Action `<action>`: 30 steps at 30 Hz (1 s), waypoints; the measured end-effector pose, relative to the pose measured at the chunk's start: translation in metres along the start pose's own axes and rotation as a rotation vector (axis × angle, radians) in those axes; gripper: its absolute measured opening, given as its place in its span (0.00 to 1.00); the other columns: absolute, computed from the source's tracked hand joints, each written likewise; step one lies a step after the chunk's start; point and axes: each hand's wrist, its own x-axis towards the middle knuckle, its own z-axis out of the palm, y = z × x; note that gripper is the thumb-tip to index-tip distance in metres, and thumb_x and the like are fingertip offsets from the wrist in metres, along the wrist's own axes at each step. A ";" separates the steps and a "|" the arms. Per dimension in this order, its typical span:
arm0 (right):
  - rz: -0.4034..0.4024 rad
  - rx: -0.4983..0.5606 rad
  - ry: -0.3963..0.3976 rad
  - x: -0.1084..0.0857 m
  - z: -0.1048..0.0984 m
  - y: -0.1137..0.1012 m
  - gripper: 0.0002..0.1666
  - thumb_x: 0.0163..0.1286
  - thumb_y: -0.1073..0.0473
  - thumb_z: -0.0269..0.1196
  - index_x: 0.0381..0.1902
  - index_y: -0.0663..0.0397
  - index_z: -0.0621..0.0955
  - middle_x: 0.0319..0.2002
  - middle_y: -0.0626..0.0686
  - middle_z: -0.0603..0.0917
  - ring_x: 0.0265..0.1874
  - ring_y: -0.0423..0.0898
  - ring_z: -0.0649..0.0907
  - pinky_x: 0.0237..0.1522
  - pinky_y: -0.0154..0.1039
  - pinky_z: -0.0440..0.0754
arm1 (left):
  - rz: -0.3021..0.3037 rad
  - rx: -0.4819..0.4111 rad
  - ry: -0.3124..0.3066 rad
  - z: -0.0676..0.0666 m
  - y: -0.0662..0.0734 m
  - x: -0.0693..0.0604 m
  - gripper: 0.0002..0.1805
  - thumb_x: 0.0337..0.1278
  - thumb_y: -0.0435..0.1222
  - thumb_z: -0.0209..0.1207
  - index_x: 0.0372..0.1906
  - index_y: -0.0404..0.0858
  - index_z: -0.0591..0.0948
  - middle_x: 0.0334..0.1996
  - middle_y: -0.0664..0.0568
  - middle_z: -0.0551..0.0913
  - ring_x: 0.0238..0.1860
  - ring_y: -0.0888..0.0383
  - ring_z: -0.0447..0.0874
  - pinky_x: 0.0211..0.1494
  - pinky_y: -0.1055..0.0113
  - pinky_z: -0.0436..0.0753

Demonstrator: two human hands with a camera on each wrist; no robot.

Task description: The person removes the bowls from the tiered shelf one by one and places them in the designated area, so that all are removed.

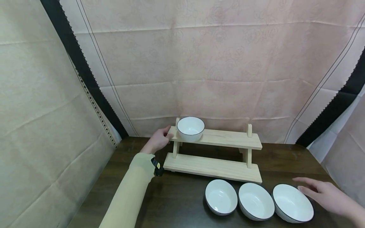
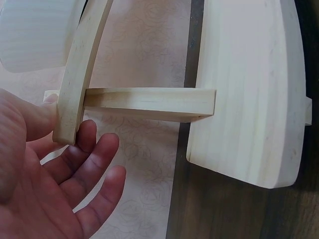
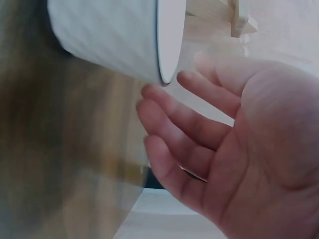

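Observation:
A two-tier wooden shelf stand (image 1: 225, 137) stands on the dark table. My left hand (image 1: 158, 140) pinches the left end of its upper board, the thumb on one face and the index finger on the other; the other fingers (image 2: 102, 154) curl loosely below. A white bowl with a dark rim (image 1: 190, 127) sits at the left of the upper board. My right hand (image 1: 328, 193) is beside the rightmost white bowl (image 1: 293, 202), its fingers relaxed and nothing held. Whether a fingertip touches that rim, I cannot tell.
Two more white bowls, a middle one (image 1: 256, 201) and a left one (image 1: 221, 197), stand in the row before the stand. The lower board (image 1: 212, 166) is just behind them. Pale cloth (image 1: 216, 69) hangs behind the table (image 1: 171, 199) and at both sides.

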 end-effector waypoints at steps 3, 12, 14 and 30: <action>-0.036 -0.041 0.095 0.007 -0.006 -0.010 0.28 0.75 0.43 0.59 0.60 0.59 0.80 0.51 0.62 0.84 0.42 0.50 0.84 0.35 0.48 0.84 | 0.000 0.008 -0.002 0.000 0.000 0.001 0.35 0.77 0.44 0.52 0.80 0.42 0.54 0.72 0.43 0.68 0.55 0.41 0.80 0.67 0.48 0.73; -0.160 -0.032 0.282 0.041 -0.024 -0.075 0.17 0.77 0.53 0.59 0.57 0.55 0.82 0.48 0.59 0.86 0.37 0.50 0.83 0.32 0.46 0.82 | 0.007 0.024 0.006 -0.001 0.000 0.002 0.35 0.77 0.44 0.51 0.80 0.42 0.54 0.72 0.43 0.68 0.54 0.42 0.81 0.66 0.47 0.74; -0.186 -0.013 0.314 0.049 -0.025 -0.092 0.16 0.77 0.55 0.59 0.56 0.54 0.83 0.48 0.59 0.86 0.34 0.49 0.81 0.30 0.44 0.81 | 0.002 0.015 0.008 0.000 0.000 0.002 0.35 0.76 0.44 0.52 0.80 0.42 0.55 0.72 0.43 0.67 0.54 0.42 0.81 0.66 0.47 0.73; -0.285 0.158 0.280 0.094 -0.018 -0.185 0.15 0.79 0.53 0.56 0.56 0.45 0.83 0.36 0.49 0.83 0.27 0.46 0.76 0.24 0.39 0.77 | -0.001 0.004 0.008 0.001 0.001 0.000 0.35 0.76 0.43 0.52 0.80 0.43 0.54 0.70 0.43 0.70 0.56 0.40 0.80 0.70 0.45 0.69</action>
